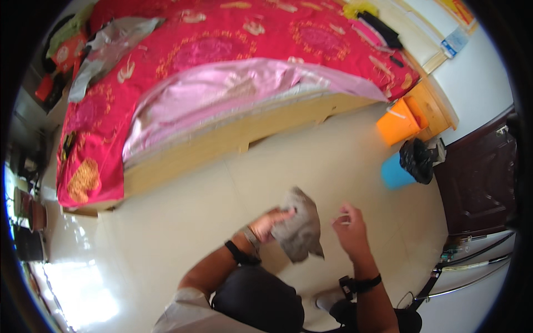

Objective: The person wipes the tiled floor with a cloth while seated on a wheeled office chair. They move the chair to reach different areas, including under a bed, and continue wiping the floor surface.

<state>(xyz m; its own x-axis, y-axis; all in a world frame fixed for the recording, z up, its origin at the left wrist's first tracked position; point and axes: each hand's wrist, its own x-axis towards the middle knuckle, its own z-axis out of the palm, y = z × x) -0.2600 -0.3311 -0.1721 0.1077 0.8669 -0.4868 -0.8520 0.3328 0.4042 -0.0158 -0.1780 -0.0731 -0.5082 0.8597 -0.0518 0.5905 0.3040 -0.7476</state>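
A crumpled grey-brown cloth hangs in the air over the tiled floor, gripped along its left side by my left hand. Its lower corner droops free. To the right of the cloth, and apart from it, my right hand is raised with its fingers curled in. A small pale spot shows between those fingers, too small to name. Both wrists carry dark bands.
Ahead stands a bed with a red patterned cover and pink sheet over a wooden base. To the right are an orange bucket, a blue bin with a black bag and a dark door.
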